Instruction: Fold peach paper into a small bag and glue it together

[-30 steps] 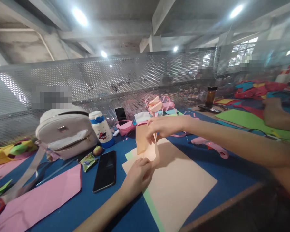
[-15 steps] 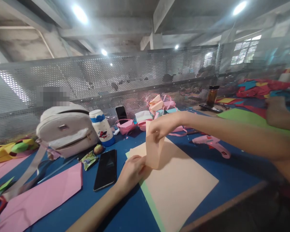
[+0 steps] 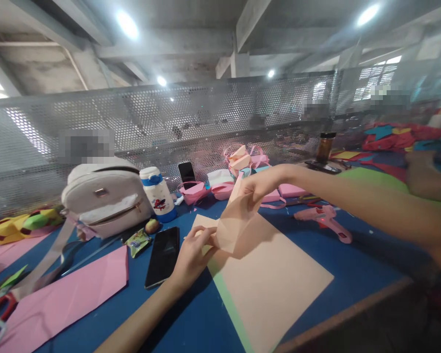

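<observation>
A small piece of peach paper (image 3: 232,229) stands tilted between my hands, above a large peach sheet (image 3: 279,274). My right hand (image 3: 255,189) pinches its upper end, fingers closed. Low on its left side, my left hand (image 3: 194,250) grips the edge between thumb and fingers. Under the large sheet a green sheet (image 3: 230,299) shows along the left edge. To the right of the sheets lies a pink glue gun (image 3: 325,219) with a small red light. A black phone (image 3: 163,257) rests just left of my left hand.
On the left are a white backpack (image 3: 106,196), a blue-and-white bottle (image 3: 158,196), a snack packet (image 3: 137,242), pink paper (image 3: 73,294) and red-handled scissors (image 3: 3,311). Pink paper baskets (image 3: 194,192) stand at the back. Another person's arm (image 3: 426,174) shows at right.
The small paper has tilted, its top leaning further right. My left hand has shifted slightly left and its fingers have lifted along the paper's edge. My right hand has moved slightly right.
</observation>
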